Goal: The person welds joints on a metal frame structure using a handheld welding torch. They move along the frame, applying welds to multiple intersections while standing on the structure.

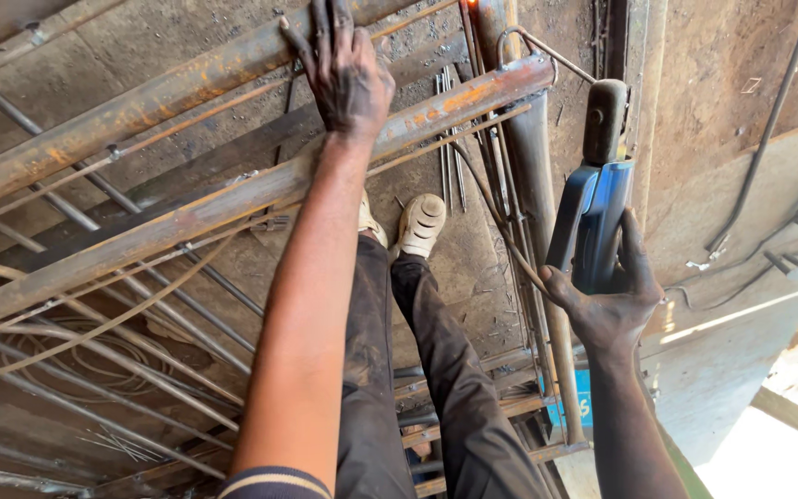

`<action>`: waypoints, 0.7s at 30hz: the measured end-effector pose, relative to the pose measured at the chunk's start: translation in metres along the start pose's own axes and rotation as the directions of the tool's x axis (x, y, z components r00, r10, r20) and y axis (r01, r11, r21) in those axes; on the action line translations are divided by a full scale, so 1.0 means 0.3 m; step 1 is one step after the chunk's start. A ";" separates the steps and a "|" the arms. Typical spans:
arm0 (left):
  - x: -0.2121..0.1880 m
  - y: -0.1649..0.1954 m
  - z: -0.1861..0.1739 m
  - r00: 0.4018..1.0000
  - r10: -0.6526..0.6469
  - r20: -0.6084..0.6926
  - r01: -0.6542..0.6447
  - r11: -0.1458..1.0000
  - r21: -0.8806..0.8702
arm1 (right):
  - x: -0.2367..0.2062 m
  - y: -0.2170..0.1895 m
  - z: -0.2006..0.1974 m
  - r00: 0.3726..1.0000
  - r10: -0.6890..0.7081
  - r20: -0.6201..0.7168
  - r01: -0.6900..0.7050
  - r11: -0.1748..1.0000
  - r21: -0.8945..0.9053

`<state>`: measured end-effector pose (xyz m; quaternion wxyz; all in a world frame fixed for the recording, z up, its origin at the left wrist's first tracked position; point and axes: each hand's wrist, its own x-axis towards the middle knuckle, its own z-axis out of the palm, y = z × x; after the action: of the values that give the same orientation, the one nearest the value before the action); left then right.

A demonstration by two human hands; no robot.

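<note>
The blue welding holder (593, 217) is on the right side, just beside a rusty upright bar (533, 185). The right hand (607, 305) has its fingers closed tight around the holder's handle. The left hand (348, 79) lies flat with fingers spread on a long rusty bar (187, 208). Thin rods (140, 342) cross under the bars. Two shoes (413, 226) stand below on the dusty floor (722, 55)

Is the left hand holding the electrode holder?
No, the left hand rests on a rusty bar; the right hand grips the blue holder.
</note>
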<state>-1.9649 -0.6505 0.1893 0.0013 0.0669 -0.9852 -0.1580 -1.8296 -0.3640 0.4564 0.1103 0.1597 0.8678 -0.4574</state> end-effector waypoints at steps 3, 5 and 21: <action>0.053 0.022 -0.071 0.995 0.025 -0.092 -0.032 0.997 -0.076 | 0.031 -0.079 -0.009 1.000 -0.005 -0.018 0.005 0.999 0.039; 0.046 0.041 -0.108 0.999 -0.025 -0.048 0.017 0.986 -0.166 | 0.034 -0.109 -0.014 0.999 -0.036 -0.003 0.036 0.999 -0.024; -0.090 0.093 -0.169 0.987 -0.002 -0.163 -0.037 0.971 -0.236 | -0.071 0.023 0.078 0.911 -0.408 0.052 0.398 0.841 -0.366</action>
<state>-1.9405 -0.6365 0.2467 0.0909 0.0702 -0.9563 -0.2691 -1.8062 -0.3834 0.4453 0.0276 -0.0434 0.9535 -0.2971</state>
